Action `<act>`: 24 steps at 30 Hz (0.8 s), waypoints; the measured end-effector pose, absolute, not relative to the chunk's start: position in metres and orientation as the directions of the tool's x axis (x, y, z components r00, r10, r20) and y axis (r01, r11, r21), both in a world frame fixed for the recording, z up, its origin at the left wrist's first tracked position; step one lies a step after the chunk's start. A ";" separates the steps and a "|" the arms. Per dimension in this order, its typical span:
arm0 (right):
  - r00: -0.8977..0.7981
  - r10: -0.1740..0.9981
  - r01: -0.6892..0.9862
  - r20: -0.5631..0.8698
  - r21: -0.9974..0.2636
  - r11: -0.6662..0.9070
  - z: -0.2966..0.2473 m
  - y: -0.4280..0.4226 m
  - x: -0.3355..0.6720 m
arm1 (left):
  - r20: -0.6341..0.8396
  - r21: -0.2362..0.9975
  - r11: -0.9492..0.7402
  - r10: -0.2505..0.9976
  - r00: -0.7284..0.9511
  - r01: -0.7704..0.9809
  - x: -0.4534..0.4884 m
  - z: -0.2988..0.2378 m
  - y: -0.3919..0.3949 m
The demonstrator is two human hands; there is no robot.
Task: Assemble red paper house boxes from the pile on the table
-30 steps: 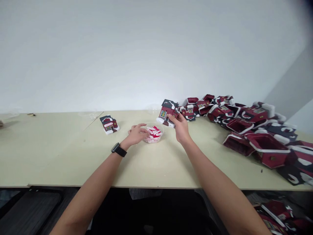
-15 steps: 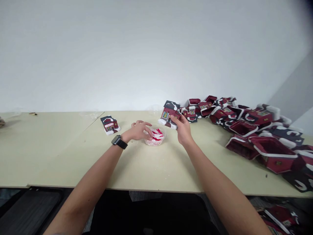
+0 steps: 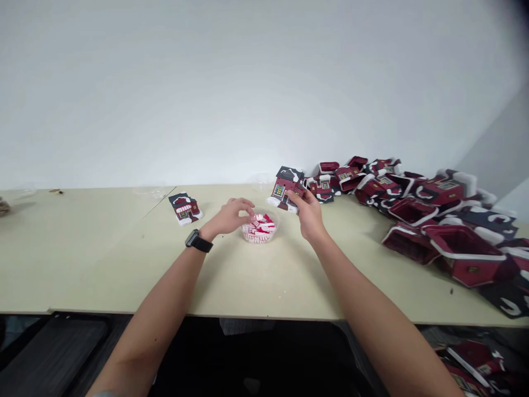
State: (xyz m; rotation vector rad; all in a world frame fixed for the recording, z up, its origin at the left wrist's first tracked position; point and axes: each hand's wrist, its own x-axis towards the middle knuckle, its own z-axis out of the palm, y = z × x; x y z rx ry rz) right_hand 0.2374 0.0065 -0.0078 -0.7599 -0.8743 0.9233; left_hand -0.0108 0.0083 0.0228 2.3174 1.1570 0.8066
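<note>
My right hand (image 3: 311,214) grips a small dark-red house front (image 3: 287,190) with a snowy black roof, a yellow-paned window and a white base, held above the table. My left hand (image 3: 232,216), with a black watch on its wrist, is at the left rim of a clear plastic bowl (image 3: 273,230). Its fingers are pinched at a red-and-white striped piece (image 3: 257,219) just over the bowl. More red and white pieces (image 3: 264,226) fill the bowl. To the left lies a similar house front (image 3: 185,209) with a striped awning over its window.
A large heap of dark-red house-shaped containers (image 3: 446,220) with white rims covers the table's right side. Clear plastic wrap (image 3: 155,193) lies at the back by the wall. More red house pieces (image 3: 475,361) sit below the table edge at lower right.
My left hand has drawn back slightly up and left from inside the bowl, its fingers closing on a striped piece. My right hand still holds the house front in nearly the same place.
</note>
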 end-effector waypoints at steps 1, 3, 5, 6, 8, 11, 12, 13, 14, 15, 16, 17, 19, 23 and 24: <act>0.330 0.893 -0.333 0.305 -0.848 0.413 -0.008 0.006 0.237 | 0.349 0.647 -0.559 0.822 0.450 0.518 -0.010 0.025 0.006; 0.333 0.886 -0.308 0.322 -0.851 0.425 -0.009 0.005 0.234 | 0.385 0.768 -0.518 0.844 0.375 0.377 -0.007 0.028 0.003; 0.333 0.881 -0.281 0.335 -0.857 0.432 -0.010 0.004 0.232 | 0.365 0.870 -0.443 0.874 0.319 0.215 -0.001 0.028 0.001; 0.332 0.878 -0.265 0.344 -0.860 0.437 -0.011 0.004 0.230 | 0.347 0.907 -0.400 0.888 0.302 0.134 0.004 0.027 -0.001; 0.326 0.866 -0.223 0.380 -0.859 0.461 -0.014 0.002 0.228 | 0.295 0.952 -0.305 0.915 0.277 -0.007 0.014 0.021 -0.003; 0.303 0.830 -0.121 0.468 -0.845 0.521 -0.018 0.000 0.224 | 0.188 0.974 -0.144 0.947 0.262 -0.175 0.030 0.013 -0.009; 0.294 0.817 -0.078 0.497 -0.839 0.538 -0.020 -0.001 0.223 | 0.156 0.970 -0.098 0.953 0.262 -0.222 0.034 0.011 -0.011; 0.290 0.802 -0.034 0.523 -0.832 0.554 -0.021 -0.002 0.222 | 0.130 0.962 -0.059 0.958 0.257 -0.266 0.037 0.010 -0.013; 0.290 0.786 0.008 0.545 -0.823 0.568 -0.022 -0.003 0.221 | 0.108 0.951 -0.028 0.963 0.246 -0.309 0.039 0.010 -0.014; 0.295 0.771 0.044 0.564 -0.814 0.579 -0.023 -0.004 0.219 | 0.089 0.937 -0.005 0.970 0.228 -0.348 0.041 0.010 -0.015; 0.300 0.757 0.071 0.580 -0.805 0.588 -0.024 -0.004 0.218 | 0.071 0.923 0.014 0.976 0.206 -0.385 0.042 0.011 -0.016; 0.302 0.746 0.092 0.594 -0.797 0.597 -0.025 -0.005 0.217 | 0.051 0.909 0.031 0.982 0.183 -0.417 0.043 0.012 -0.016; 0.295 0.731 0.121 0.616 -0.783 0.611 -0.026 -0.005 0.215 | 0.009 0.885 0.060 0.989 0.148 -0.461 0.043 0.014 -0.016; 0.275 0.712 0.177 0.647 -0.762 0.623 -0.028 -0.007 0.212 | -0.017 0.866 0.092 0.988 0.154 -0.491 0.042 0.015 -0.014; 0.274 0.707 0.188 0.652 -0.758 0.625 -0.028 -0.007 0.212 | -0.014 0.864 0.092 0.987 0.159 -0.495 0.042 0.015 -0.014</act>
